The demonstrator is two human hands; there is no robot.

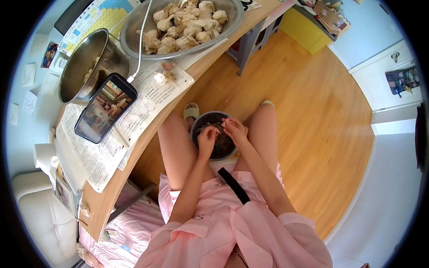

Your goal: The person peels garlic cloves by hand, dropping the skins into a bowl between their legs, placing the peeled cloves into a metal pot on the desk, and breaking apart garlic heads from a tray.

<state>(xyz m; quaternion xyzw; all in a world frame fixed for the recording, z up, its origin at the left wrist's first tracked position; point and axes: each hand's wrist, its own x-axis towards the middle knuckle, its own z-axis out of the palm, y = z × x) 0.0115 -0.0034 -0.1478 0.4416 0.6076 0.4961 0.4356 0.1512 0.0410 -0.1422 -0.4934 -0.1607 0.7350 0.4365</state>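
Observation:
Both hands are over a dark round bin (pixel 214 156) between my knees, with dry garlic skins (pixel 222 142) inside it. My left hand (pixel 207 141) is closed in a pinch at the bin's left side, on a small pale piece that looks like a garlic clove (pixel 217 130). Close beside it, my right hand (pixel 235 131) has its fingertips pressed together; what they hold is too small to make out. Up on the desk, a metal basin (pixel 178 55) holds several whole garlic bulbs (pixel 181 27). A deep steel pot (pixel 107 53) nearby contains pale cloves (pixel 91 69).
A phone (pixel 106 108) with a white cable (pixel 141 40) leans against the pot. Printed papers (pixel 152 100) cover the desk (pixel 147 147), where garlic scraps (pixel 164 77) lie near the edge. A grey stool (pixel 250 44) and yellow box (pixel 306 33) stand beyond on the wooden floor (pixel 313 125).

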